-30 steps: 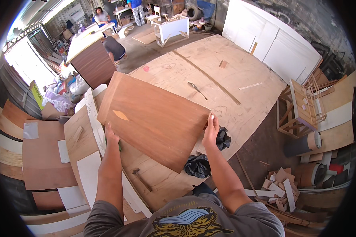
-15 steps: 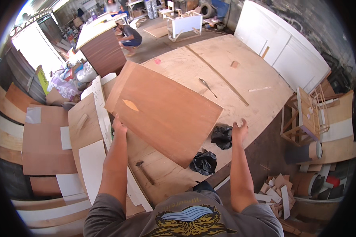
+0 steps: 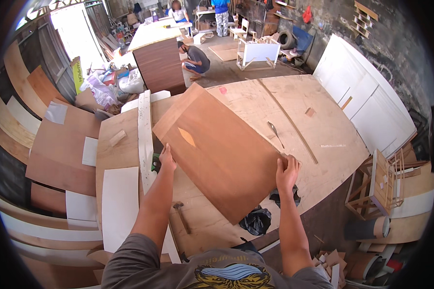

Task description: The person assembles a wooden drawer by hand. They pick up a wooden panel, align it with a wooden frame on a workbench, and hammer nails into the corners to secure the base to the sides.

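Observation:
A brown rectangular plywood panel (image 3: 222, 149) with a pale leaf-shaped patch lies at a slant above the large worktable (image 3: 337, 130). My left hand (image 3: 167, 159) grips its left edge, thumb on top. At the panel's right corner my right hand (image 3: 287, 172) has its fingers closed over the edge. A green object (image 3: 155, 163), partly hidden, is beside my left hand. Below the panel a hammer (image 3: 182, 217) rests on the table. One black plastic bag (image 3: 256, 221) lies at the panel's near corner; another black bag (image 3: 294, 196) is partly covered by my right wrist.
A thin wooden strip (image 3: 289, 120) and a slim metal-looking tool (image 3: 276, 134) lie on the table's far part. White panels (image 3: 371, 96) lean at the right wall. A dark wood-grain cabinet (image 3: 160, 65) stands ahead, with a person (image 3: 196, 61) squatting beside it. Offcuts (image 3: 330, 267) are heaped at lower right.
My right hand, apart from the panel with fingers spread before, has closed on its right corner. The view has shifted, so the scene sits lower and farther right. My left hand keeps its edge.

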The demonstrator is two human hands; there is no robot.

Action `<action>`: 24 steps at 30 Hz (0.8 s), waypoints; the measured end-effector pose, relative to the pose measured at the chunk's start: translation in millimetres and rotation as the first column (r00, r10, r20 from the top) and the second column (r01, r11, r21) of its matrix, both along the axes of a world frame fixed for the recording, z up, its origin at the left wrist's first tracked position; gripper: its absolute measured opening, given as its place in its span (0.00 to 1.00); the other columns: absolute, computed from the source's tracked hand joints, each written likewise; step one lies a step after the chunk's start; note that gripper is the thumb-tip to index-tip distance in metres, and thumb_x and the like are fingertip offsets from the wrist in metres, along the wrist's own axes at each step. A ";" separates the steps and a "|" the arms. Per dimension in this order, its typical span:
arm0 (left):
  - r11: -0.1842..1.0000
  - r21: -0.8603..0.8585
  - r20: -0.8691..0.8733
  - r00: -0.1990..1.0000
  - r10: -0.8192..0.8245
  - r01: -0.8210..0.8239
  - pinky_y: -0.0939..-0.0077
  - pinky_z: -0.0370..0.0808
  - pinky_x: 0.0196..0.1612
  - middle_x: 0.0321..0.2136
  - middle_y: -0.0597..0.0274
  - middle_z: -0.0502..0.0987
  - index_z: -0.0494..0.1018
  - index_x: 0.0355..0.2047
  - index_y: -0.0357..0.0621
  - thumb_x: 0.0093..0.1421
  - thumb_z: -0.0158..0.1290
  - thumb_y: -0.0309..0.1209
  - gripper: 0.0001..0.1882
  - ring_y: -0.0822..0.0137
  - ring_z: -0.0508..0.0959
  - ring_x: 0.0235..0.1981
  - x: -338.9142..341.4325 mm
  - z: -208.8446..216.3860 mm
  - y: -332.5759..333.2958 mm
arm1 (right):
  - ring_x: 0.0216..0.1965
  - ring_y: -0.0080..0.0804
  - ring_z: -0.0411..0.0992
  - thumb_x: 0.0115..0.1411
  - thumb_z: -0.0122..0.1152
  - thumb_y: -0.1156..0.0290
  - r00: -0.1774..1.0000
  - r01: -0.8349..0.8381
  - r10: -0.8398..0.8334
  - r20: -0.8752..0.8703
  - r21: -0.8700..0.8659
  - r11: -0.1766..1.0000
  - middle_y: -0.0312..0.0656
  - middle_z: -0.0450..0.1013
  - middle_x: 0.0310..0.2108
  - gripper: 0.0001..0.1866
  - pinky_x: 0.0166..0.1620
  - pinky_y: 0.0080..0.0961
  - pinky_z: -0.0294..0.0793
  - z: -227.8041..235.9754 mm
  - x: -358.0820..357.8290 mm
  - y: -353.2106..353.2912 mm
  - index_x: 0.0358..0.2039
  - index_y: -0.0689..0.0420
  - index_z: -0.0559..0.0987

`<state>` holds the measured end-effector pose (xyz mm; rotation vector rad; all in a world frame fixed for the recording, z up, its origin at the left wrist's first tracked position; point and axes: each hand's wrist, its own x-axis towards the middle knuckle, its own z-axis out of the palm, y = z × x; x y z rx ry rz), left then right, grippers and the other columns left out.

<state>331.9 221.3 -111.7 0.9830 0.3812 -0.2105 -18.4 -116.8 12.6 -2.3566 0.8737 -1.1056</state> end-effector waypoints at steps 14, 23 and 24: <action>0.987 -0.162 0.032 0.999 0.006 -0.001 0.56 0.67 0.65 0.63 0.57 0.69 0.65 0.65 0.41 0.72 0.49 0.40 0.26 0.57 0.71 0.61 11.5 -27.1 5.9 | 0.42 0.44 0.68 0.55 0.71 0.74 0.989 0.050 -0.040 0.145 -0.067 0.997 0.42 0.74 0.37 0.05 0.46 0.39 0.68 7.5 6.4 1.5 0.34 0.58 0.84; 0.988 -0.151 -0.006 0.999 0.040 -0.040 0.56 0.68 0.65 0.62 0.58 0.70 0.65 0.66 0.41 0.73 0.48 0.40 0.25 0.57 0.71 0.60 12.7 -21.5 -3.8 | 0.34 0.39 0.70 0.56 0.70 0.73 0.990 -0.009 0.018 0.139 -0.064 0.998 0.40 0.75 0.31 0.04 0.44 0.37 0.68 7.1 22.3 -21.8 0.31 0.58 0.84; 0.987 -0.153 -0.008 0.999 0.045 -0.046 0.56 0.68 0.65 0.62 0.58 0.70 0.65 0.66 0.41 0.73 0.48 0.40 0.25 0.57 0.71 0.60 14.1 -24.7 -3.4 | 0.34 0.39 0.70 0.56 0.70 0.73 0.990 -0.014 0.023 0.136 -0.066 0.998 0.40 0.75 0.31 0.04 0.44 0.37 0.68 8.4 22.5 -20.8 0.31 0.58 0.84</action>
